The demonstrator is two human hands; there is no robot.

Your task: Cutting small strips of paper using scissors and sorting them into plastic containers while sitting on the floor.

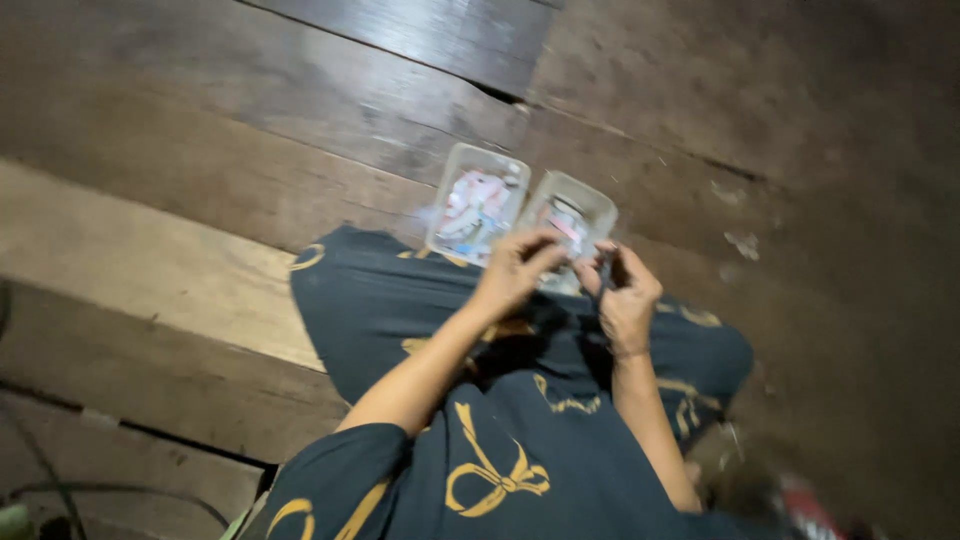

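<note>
— What do we see in our hands?

— Our right hand (pixel 628 300) is pinched shut on a small dark object (pixel 606 268), too blurred to name. Our left hand (pixel 515 268) curls beside it; whether it grips anything we cannot tell.

— Where are we working?

— Over our dark patterned lap (pixel 420 300), just in front of two clear plastic containers (pixel 477 203) of small items on the wooden floor (pixel 200 150).

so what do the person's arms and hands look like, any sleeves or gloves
Both hands are bare: no gloves, and no rings or watch can be made out in the blurred view. The left hand and right hand come from bare forearms. A short dark teal sleeve with gold looping patterns covers the left upper arm, matching the clothing.
</note>
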